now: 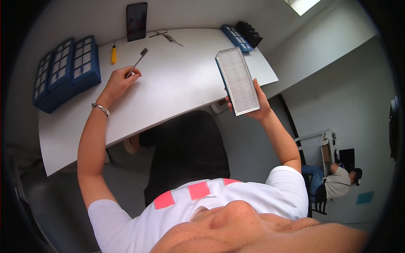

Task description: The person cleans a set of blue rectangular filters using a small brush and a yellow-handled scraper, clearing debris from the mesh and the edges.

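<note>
My left hand (125, 79) rests near the white table's left part, its fingers closed on the handle of a small brush (138, 60) whose bristled head points up and away. Beyond the table's front edge, my right hand (253, 104) holds up a pleated air filter (239, 82) with a pale frame and a blue side. Its pleated face is turned to the camera, and most of the fingers are hidden behind it. A yellow-handled screwdriver (114, 55) lies beyond my left hand. The brush and the filter are well apart.
Stacked blue filters (68, 64) stand at the table's (171, 72) left. Dark thin strips (169, 37) lie at the back by a leaning black phone (136, 22). Another blue filter (237, 38) and black parts (249, 34) are back right. A person (337, 183) sits far right.
</note>
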{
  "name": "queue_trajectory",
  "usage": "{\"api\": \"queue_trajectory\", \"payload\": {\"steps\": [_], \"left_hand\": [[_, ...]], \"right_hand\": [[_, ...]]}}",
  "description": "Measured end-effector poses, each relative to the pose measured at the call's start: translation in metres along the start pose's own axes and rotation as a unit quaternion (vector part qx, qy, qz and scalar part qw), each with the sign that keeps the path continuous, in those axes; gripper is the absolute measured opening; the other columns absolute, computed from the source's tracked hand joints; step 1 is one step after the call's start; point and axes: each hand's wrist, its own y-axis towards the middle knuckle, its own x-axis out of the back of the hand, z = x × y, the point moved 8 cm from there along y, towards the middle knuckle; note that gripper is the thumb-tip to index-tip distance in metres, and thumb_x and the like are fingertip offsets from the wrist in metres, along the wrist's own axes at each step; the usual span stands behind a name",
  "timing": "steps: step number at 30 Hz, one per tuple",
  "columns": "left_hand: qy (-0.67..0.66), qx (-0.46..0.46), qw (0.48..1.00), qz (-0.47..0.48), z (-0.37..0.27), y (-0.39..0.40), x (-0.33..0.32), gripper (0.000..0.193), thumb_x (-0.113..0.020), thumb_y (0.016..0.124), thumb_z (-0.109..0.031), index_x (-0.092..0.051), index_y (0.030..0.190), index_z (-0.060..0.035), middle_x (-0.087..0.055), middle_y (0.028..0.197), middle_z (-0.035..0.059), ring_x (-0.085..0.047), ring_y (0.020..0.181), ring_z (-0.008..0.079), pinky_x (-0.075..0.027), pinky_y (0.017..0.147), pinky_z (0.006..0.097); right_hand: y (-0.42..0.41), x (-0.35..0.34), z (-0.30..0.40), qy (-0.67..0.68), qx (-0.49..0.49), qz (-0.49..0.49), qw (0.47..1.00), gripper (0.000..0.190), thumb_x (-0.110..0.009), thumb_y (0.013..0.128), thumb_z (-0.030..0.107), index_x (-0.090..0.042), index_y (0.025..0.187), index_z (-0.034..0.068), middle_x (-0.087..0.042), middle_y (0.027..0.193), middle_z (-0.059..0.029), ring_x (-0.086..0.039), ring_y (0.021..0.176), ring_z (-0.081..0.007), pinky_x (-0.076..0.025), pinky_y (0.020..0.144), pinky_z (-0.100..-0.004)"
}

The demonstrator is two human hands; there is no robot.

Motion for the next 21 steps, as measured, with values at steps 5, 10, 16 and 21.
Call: {"api": "queue_trajectory", "payload": {"steps": [5,10,16,21], "left_hand": [[0.008,0.001,1.000,-0.012,-0.006,-0.003,0.003,0.015,-0.065,0.093,-0.019,-0.070,0.091,-0.0049,-0.045,0.065,-0.0060,-0.037,0.062,0.0071,-0.029,0.059,0.0255],[0.002,0.004,1.000,-0.013,-0.005,-0.005,0.003,0.016,-0.064,0.093,-0.020,-0.070,0.091,-0.0052,-0.046,0.065,-0.0054,-0.037,0.062,0.0075,-0.029,0.059,0.0253],[0.019,0.000,1.000,-0.006,-0.009,0.000,-0.002,0.015,-0.064,0.093,-0.018,-0.070,0.091,-0.0048,-0.047,0.067,-0.0054,-0.037,0.063,0.0070,-0.028,0.059,0.0253],[0.001,0.001,1.000,-0.021,0.002,-0.003,0.002,0.016,-0.066,0.092,-0.020,-0.071,0.091,-0.0049,-0.046,0.063,-0.0041,-0.038,0.060,0.0091,-0.028,0.057,0.0273]], "right_hand": [[-0.016,0.001,-0.069,0.139,0.015,-0.081,0.987,0.081,-0.024,0.099,0.069,-0.041,0.145,0.004,-0.056,0.125,-0.0269,-0.059,0.109,-0.0395,-0.050,0.095,-0.0512],[-0.011,-0.005,-0.087,0.214,0.074,-0.107,0.968,0.077,-0.024,0.101,0.065,-0.042,0.145,0.003,-0.055,0.124,-0.0264,-0.059,0.104,-0.0385,-0.052,0.092,-0.0495],[-0.022,0.010,-0.075,-0.028,0.071,-0.147,0.986,0.071,-0.031,0.102,0.060,-0.042,0.146,0.005,-0.053,0.132,-0.0192,-0.058,0.113,-0.0313,-0.052,0.091,-0.0430],[-0.033,0.022,0.011,-0.396,0.162,-0.287,0.857,0.078,-0.045,0.098,0.062,-0.036,0.148,0.002,-0.052,0.137,-0.0159,-0.050,0.127,-0.0264,-0.041,0.105,-0.0383]]}}
